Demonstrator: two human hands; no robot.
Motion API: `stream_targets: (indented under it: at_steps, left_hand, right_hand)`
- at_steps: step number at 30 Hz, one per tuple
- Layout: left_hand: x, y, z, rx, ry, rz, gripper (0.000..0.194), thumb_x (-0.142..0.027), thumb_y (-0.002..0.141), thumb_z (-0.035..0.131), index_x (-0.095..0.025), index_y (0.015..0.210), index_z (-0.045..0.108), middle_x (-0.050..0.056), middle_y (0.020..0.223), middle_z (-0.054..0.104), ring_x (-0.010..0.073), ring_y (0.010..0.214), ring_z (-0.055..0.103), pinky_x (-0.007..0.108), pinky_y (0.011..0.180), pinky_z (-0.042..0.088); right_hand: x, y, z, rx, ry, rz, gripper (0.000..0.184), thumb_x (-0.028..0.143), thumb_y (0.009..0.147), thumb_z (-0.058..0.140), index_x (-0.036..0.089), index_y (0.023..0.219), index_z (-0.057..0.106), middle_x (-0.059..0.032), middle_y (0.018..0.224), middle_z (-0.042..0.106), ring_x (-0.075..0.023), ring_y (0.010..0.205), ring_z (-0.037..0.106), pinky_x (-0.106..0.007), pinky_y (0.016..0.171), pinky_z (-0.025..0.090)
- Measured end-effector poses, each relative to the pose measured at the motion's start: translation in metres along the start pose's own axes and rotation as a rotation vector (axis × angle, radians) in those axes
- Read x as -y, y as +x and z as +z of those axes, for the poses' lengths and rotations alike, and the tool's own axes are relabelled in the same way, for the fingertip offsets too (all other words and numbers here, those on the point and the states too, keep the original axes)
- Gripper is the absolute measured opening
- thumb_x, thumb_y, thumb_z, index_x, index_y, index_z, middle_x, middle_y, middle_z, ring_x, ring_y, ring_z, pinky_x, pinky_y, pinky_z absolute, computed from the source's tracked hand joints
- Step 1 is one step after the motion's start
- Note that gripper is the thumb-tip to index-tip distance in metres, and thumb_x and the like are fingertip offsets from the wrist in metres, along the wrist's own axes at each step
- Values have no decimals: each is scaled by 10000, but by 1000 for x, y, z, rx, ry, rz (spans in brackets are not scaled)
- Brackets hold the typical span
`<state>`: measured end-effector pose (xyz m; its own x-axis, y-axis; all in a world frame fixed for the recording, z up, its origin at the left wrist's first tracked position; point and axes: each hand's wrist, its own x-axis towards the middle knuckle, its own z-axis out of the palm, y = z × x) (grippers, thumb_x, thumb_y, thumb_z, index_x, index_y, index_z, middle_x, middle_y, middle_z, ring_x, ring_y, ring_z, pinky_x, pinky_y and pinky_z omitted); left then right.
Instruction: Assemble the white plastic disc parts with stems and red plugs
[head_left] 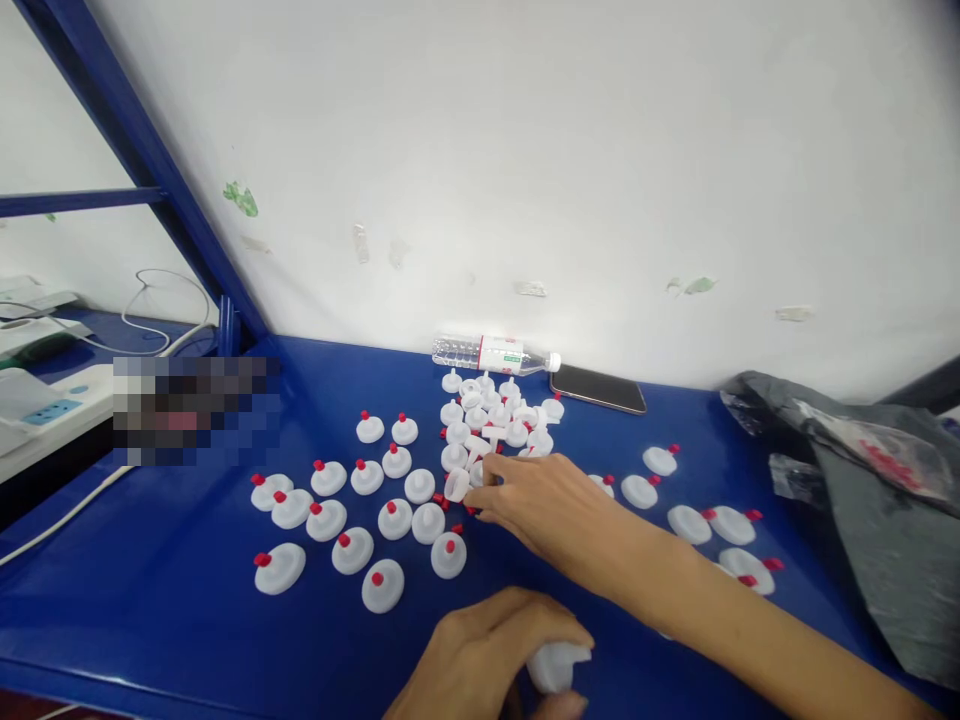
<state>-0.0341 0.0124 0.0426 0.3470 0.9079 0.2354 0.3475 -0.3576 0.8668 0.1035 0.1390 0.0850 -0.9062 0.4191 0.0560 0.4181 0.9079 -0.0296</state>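
Note:
My left hand is near the table's front edge, its fingers and thumb closed around a white plastic nozzle cap. My right hand reaches across to the near side of a pile of white nozzle caps. Its thumb and fingertips are pinched together beside a white cap and some small red tips. What sits between those fingertips is hidden. Left of the pile, several white caps with red tips lie spread out on the blue table.
More red-tipped caps lie on the right, partly behind my right forearm. A clear water bottle and a phone lie by the wall. A dark plastic bag covers the right side. A power strip is at left.

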Motion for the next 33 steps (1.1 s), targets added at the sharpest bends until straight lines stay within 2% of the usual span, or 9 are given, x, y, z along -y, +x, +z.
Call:
stream_targets:
  at_steps: [3,7,11,15,18,22,26,30,33]
  left_hand:
    - [3,1,-1,0,18,-49,360,-85,821,724,-259,1135,706,11,1078,772,182,979,760,239,870,607]
    - [8,-1,3,-10,1,-96,359,-132,830,714,-276,1159,708,13,1060,765,171,877,766,187,688,614]
    - [8,-3,8,-178,-21,-167,363,-162,793,757,-331,1113,723,-45,929,770,92,623,694,157,613,581]
    - [3,-2,8,-304,-203,-298,299,-176,797,745,-324,1056,738,-44,952,790,118,763,744,162,700,593]
    - [0,1,7,-326,-323,-323,251,-201,818,735,-279,1056,739,-3,1007,794,155,884,762,174,706,598]
    - [-1,4,10,-366,-377,-354,313,-215,799,756,-283,1104,731,6,981,791,169,888,763,190,695,603]
    - [-1,4,14,-424,-420,-396,454,-213,776,782,-339,1203,693,-19,994,794,142,802,761,191,690,606]
    - [-3,4,15,-430,-411,-360,474,-199,770,790,-359,1205,690,-41,967,802,102,686,733,170,658,600]
    - [-3,5,15,-439,-418,-350,491,-223,774,810,-367,1225,678,-32,982,813,132,736,762,180,661,612]
  right_hand:
    - [0,1,7,-12,4,-27,133,85,907,647,203,964,666,-23,976,655,-132,638,578,-311,486,171]
    - [0,0,4,-7,32,-29,89,102,933,634,191,943,640,-26,978,678,-141,650,605,-310,488,195]
    - [-8,-6,-21,-17,187,82,120,228,1019,580,208,939,667,2,851,722,-155,684,645,-294,537,292]
    - [-18,-20,-50,-31,480,221,111,239,974,641,270,923,735,54,763,743,-127,662,671,-253,594,420]
    - [-20,-28,-60,19,656,210,114,223,934,680,298,910,763,73,815,769,-125,717,703,-239,648,485]
    - [-21,-29,-59,100,735,118,139,215,924,706,316,940,799,77,845,782,-123,800,707,-244,757,502]
    - [-26,-29,-54,145,830,61,107,250,920,725,293,930,822,55,834,784,-114,717,697,-217,671,500]
    - [-25,-28,-49,156,872,66,92,224,891,759,278,911,831,51,813,776,-105,721,696,-191,684,496]
    - [-21,-26,-48,184,871,64,86,209,876,775,251,923,833,44,811,774,-94,689,677,-175,661,486]
